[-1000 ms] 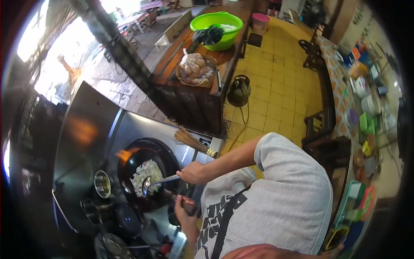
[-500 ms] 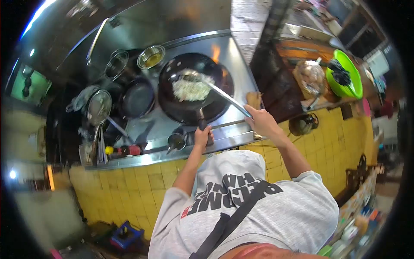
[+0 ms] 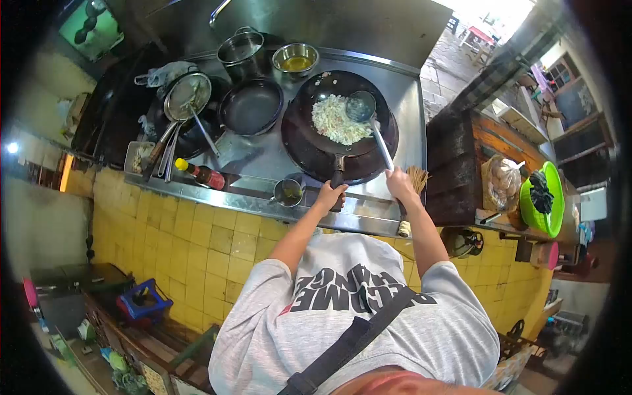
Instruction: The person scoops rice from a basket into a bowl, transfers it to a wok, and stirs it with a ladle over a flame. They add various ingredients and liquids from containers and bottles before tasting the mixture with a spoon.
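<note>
My left hand (image 3: 330,196) is wrapped round the handle of a black wok (image 3: 309,97) on the steel stove. Fried rice (image 3: 337,122), white with small greenish bits, lies in a heap inside it. In my right hand (image 3: 400,184) is the long metal handle of a ladle (image 3: 361,106), whose round bowl rests at the right side of the rice. A small metal cup (image 3: 288,192) stands to the left of my left hand. Beyond my right hand, a straw brush (image 3: 416,178) lies at the stove's right end.
An empty frying pan (image 3: 251,106), a pot (image 3: 241,52) and a steel bowl of yellow liquid (image 3: 295,59) sit left of and behind the wok. Further left are a strainer (image 3: 176,99) and a sauce bottle (image 3: 203,174). A green basin (image 3: 554,204) stands on the right counter.
The camera view has shifted. The ladle's bowl has gone from the rice's far edge to its right side, its handle now steeper. A flame behind the wok no longer shows.
</note>
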### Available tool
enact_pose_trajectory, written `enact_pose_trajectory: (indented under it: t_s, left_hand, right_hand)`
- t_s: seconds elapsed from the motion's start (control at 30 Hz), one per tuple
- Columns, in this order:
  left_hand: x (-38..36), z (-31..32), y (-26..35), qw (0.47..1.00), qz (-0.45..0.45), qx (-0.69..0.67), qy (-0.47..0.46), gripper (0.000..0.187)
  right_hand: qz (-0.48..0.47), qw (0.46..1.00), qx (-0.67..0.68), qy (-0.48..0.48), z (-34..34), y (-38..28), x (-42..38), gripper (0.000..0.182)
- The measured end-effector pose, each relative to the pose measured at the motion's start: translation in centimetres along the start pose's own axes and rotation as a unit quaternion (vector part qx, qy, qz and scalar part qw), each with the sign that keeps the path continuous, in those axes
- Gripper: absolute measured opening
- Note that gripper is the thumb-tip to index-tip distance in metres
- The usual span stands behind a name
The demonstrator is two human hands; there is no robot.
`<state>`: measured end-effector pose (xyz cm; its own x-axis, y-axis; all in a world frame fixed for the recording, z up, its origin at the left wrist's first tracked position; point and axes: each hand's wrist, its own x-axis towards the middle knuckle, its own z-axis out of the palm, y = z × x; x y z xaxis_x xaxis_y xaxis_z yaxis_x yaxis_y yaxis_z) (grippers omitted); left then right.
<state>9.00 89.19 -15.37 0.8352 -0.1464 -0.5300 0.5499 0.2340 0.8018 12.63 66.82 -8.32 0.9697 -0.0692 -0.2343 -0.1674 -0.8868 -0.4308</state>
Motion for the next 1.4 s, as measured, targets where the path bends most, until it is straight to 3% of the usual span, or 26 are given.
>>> enact_pose_trajectory:
  t_s: [0.03,0.17,0.23,0.33,0.43,0.5,0.6,0.73,0.8,0.9,1.07,1.23,1.33,1.4]
  left_hand:
    - [0.1,0.0,0.1,1.000,0.004,0.017,0.006,0.025]
    - [-0.5,-0.1,0.9,1.000,0.003,-0.013,0.015,0.028]
    - [-1.1,0.2,1.3,1.000,-0.013,-0.002,0.008,0.031]
    - [-0.4,0.3,0.8,1.000,-0.006,-0.004,0.002,0.030]
    - [-0.2,-0.3,0.7,1.000,-0.001,0.004,0.000,0.028]
    - [-0.4,0.0,0.6,1.000,-0.009,0.012,0.010,0.027]
    - [0.0,-0.4,-0.1,1.000,0.006,0.018,0.002,0.029]
    - [-0.5,-0.3,0.7,1.000,-0.002,0.018,0.000,0.033]
    - [-0.7,-0.2,0.8,1.000,-0.014,0.014,0.002,0.039]
    - [-0.4,-0.4,0.5,1.000,-0.010,0.000,-0.025,0.037]
    - [-0.4,-0.2,0.7,1.000,-0.014,0.020,0.000,0.029]
    - [-0.7,-0.1,1.0,1.000,-0.022,0.021,-0.004,0.026]
    - [-0.3,-0.5,0.6,0.999,-0.022,0.013,-0.027,0.025]
    - [-0.2,-0.5,0.8,0.999,-0.024,0.010,-0.026,0.025]
  right_hand:
    - [-0.101,0.994,-0.035,0.020,-2.4,-1.1,-1.6,0.037]
    - [-0.013,0.999,0.019,0.030,-1.0,1.4,-4.7,0.035]
    - [0.033,0.998,0.015,-0.054,-1.7,1.1,-4.7,0.036]
    - [0.056,0.997,0.040,-0.041,-3.5,-1.9,-5.3,0.039]
    - [0.060,0.998,-0.007,-0.018,-0.6,-0.1,-4.3,0.038]
    - [0.024,0.999,0.023,-0.036,-1.2,0.2,-2.9,0.036]
    - [-0.045,0.997,-0.027,0.056,-1.8,-1.9,-1.0,0.030]
    - [-0.010,0.998,0.000,0.055,-2.0,-6.2,1.7,0.027]
    - [-0.024,0.997,0.005,0.076,-0.3,-6.9,3.5,0.035]
    - [-0.079,0.997,-0.021,0.009,-1.1,-7.2,3.0,0.041]
    - [-0.075,0.985,-0.139,-0.065,-8.4,-6.2,0.0,0.044]
    - [0.002,0.997,-0.065,0.027,-6.1,-8.0,1.4,0.043]
    - [-0.034,0.998,-0.039,0.047,-3.9,-7.7,4.2,0.043]
    - [-0.094,0.989,-0.117,0.000,-3.9,-6.5,4.1,0.040]
